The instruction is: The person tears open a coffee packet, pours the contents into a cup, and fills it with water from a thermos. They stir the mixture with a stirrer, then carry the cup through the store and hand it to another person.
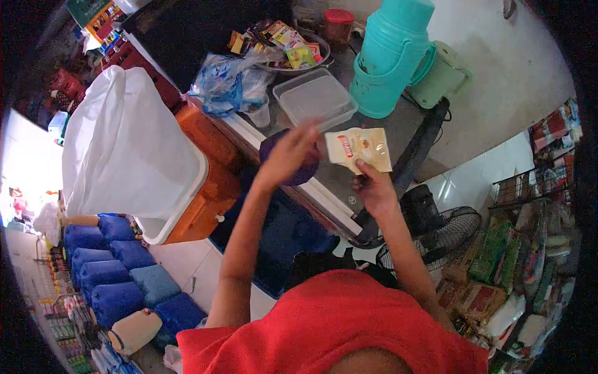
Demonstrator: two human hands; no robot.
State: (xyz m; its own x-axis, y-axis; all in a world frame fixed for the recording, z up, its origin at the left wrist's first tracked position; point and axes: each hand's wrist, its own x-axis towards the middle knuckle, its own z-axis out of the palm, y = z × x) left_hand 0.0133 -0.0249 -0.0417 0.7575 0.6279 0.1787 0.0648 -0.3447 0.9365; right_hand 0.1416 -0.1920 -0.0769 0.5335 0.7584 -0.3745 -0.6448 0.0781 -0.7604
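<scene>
Just above the grey table (339, 177), the small cream sachet with a red logo (360, 148) lies crosswise, its lower edge pinched by the right hand (374, 187). The left hand (289, 153), fingers loosely spread, reaches just beside its left end.

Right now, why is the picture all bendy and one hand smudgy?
Head view: a fisheye lens curves the edges and darkens the corners; the left hand is motion-blurred, while the sachet in the right hand looks sharper.
</scene>
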